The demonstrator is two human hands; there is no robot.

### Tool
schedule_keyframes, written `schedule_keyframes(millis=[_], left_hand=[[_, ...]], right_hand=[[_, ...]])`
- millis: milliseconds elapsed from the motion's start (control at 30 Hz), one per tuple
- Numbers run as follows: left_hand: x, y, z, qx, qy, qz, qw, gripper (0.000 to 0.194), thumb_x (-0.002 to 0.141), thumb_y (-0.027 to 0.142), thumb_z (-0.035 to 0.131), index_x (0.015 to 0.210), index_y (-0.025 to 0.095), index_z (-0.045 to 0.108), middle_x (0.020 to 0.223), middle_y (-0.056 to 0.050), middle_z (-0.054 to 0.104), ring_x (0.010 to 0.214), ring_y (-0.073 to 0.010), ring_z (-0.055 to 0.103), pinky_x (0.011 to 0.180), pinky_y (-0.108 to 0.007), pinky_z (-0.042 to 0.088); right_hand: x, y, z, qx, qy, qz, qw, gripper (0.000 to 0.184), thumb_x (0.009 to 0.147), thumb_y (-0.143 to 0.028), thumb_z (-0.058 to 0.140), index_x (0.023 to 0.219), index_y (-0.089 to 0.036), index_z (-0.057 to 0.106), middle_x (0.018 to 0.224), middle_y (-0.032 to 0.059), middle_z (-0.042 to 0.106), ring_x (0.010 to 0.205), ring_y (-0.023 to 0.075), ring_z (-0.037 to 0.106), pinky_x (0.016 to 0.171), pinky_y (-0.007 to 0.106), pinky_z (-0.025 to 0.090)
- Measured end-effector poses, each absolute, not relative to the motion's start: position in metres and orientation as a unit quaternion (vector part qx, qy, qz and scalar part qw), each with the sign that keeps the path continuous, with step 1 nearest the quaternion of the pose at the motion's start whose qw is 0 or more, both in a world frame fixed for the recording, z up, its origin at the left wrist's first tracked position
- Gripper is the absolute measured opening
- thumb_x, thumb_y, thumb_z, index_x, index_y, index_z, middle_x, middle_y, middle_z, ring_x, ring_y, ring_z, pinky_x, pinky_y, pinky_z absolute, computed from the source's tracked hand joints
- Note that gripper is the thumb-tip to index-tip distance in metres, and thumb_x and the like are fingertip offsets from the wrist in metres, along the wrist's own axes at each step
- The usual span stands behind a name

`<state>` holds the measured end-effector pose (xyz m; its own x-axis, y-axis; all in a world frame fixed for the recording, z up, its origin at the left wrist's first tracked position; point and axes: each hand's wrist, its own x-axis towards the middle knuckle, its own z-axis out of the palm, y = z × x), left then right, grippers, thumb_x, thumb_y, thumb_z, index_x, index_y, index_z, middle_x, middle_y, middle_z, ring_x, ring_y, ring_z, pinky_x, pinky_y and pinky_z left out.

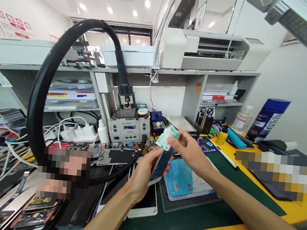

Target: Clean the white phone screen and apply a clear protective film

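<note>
My left hand [143,172] is closed around a smartphone [162,163], which it holds tilted above the bench with the dark, glossy face partly showing. Pinched in my right hand [190,149] is a crumpled white tissue with green marks [167,137], at the upper end of the phone. Whether the tissue presses on the phone is hard to tell. Below the hands lie a blue-and-white packet [181,181] on a dark grey perforated mat [170,203] and a white-framed tablet [145,204].
A hot-air station [129,127] with a thick black hose [36,93] looping over the left side stands behind. Loose phone parts and cables crowd the left. On the right are a blue spray can [268,119], a clear bottle [242,120] and a yellow bottle [222,136].
</note>
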<state>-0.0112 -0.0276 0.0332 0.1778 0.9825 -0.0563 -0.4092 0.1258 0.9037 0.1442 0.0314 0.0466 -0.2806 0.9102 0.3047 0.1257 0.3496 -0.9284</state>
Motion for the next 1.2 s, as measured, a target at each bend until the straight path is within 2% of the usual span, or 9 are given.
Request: schedule_keyframes(millis=[200, 400, 467, 533, 633, 800, 900, 1000, 1200], left_hand=[[-0.012, -0.027, 0.031, 0.383, 0.357, 0.543, 0.657, 0.034, 0.09, 0.037, 0.05, 0.106, 0.012, 0.067, 0.084, -0.007, 0.069, 0.075, -0.0186, 0.063, 0.067, -0.029, 0.046], [-0.012, -0.028, 0.029, 0.375, 0.345, 0.578, 0.637, 0.033, 0.09, 0.042, 0.052, 0.102, 0.015, 0.067, 0.081, -0.004, 0.068, 0.074, -0.0192, 0.064, 0.065, -0.029, 0.048], [-0.012, -0.028, 0.029, 0.36, 0.348, 0.584, 0.639, 0.031, 0.09, 0.04, 0.052, 0.099, 0.015, 0.068, 0.077, -0.005, 0.068, 0.072, -0.0198, 0.064, 0.063, -0.029, 0.049], [-0.011, -0.028, 0.028, 0.346, 0.347, 0.585, 0.646, 0.03, 0.089, 0.038, 0.052, 0.098, 0.014, 0.068, 0.074, -0.005, 0.068, 0.069, -0.0203, 0.065, 0.061, -0.03, 0.049], [-0.011, -0.027, 0.027, 0.336, 0.343, 0.58, 0.658, 0.029, 0.089, 0.038, 0.053, 0.098, 0.015, 0.069, 0.071, -0.005, 0.068, 0.066, -0.02, 0.065, 0.06, -0.029, 0.05], [-0.011, -0.026, 0.029, 0.304, 0.31, 0.584, 0.686, 0.031, 0.088, 0.037, 0.056, 0.102, 0.014, 0.069, 0.072, -0.007, 0.069, 0.064, -0.0211, 0.067, 0.059, -0.03, 0.053], [-0.011, -0.026, 0.036, 0.28, 0.278, 0.57, 0.72, 0.042, 0.089, 0.048, 0.056, 0.107, 0.012, 0.068, 0.075, -0.008, 0.07, 0.065, -0.0224, 0.068, 0.061, -0.032, 0.055], [-0.012, -0.028, 0.041, 0.276, 0.264, 0.552, 0.742, 0.054, 0.088, 0.058, 0.054, 0.11, 0.011, 0.067, 0.076, -0.009, 0.071, 0.067, -0.0237, 0.069, 0.064, -0.034, 0.056], [-0.011, -0.027, 0.038, 0.32, 0.305, 0.523, 0.728, 0.031, 0.086, 0.03, 0.065, 0.109, 0.011, 0.067, 0.072, -0.008, 0.071, 0.066, -0.0222, 0.07, 0.064, -0.033, 0.057]], right_hand=[[0.142, 0.031, 0.041, -0.375, -0.682, 0.457, 0.432, 0.059, 0.079, -0.059, 0.069, 0.119, -0.017, 0.055, 0.117, 0.0137, 0.065, 0.101, 0.0276, 0.064, 0.071, 0.034, 0.055], [0.139, 0.029, 0.038, -0.379, -0.702, 0.439, 0.413, 0.055, 0.079, -0.056, 0.071, 0.117, -0.02, 0.057, 0.115, 0.0099, 0.067, 0.105, 0.0275, 0.065, 0.086, 0.04, 0.054], [0.138, 0.027, 0.039, -0.375, -0.7, 0.454, 0.404, 0.056, 0.078, -0.056, 0.072, 0.118, -0.02, 0.056, 0.113, 0.0091, 0.068, 0.095, 0.0253, 0.068, 0.082, 0.039, 0.056], [0.136, 0.024, 0.04, -0.366, -0.693, 0.484, 0.389, 0.058, 0.078, -0.056, 0.073, 0.119, -0.021, 0.053, 0.108, 0.0085, 0.068, 0.075, 0.0209, 0.069, 0.069, 0.038, 0.058], [0.135, 0.021, 0.041, -0.359, -0.681, 0.516, 0.376, 0.06, 0.077, -0.058, 0.072, 0.119, -0.021, 0.051, 0.106, 0.0081, 0.067, 0.055, 0.0151, 0.063, 0.052, 0.035, 0.056], [0.135, 0.023, 0.04, -0.37, -0.693, 0.483, 0.387, 0.059, 0.077, -0.054, 0.074, 0.122, -0.022, 0.052, 0.107, 0.0083, 0.068, 0.069, 0.0188, 0.067, 0.059, 0.033, 0.057], [0.136, 0.026, 0.037, -0.381, -0.696, 0.472, 0.383, 0.059, 0.078, -0.054, 0.073, 0.123, -0.021, 0.052, 0.111, 0.009, 0.067, 0.078, 0.0208, 0.068, 0.063, 0.032, 0.056], [0.136, 0.026, 0.036, -0.396, -0.696, 0.463, 0.38, 0.058, 0.078, -0.055, 0.073, 0.121, -0.02, 0.053, 0.11, 0.0098, 0.067, 0.072, 0.0186, 0.067, 0.058, 0.03, 0.053], [0.139, 0.026, 0.039, -0.393, -0.709, 0.459, 0.364, 0.052, 0.076, -0.049, 0.077, 0.113, -0.02, 0.055, 0.089, 0.0032, 0.069, 0.05, 0.0122, 0.057, 0.055, 0.03, 0.05]])
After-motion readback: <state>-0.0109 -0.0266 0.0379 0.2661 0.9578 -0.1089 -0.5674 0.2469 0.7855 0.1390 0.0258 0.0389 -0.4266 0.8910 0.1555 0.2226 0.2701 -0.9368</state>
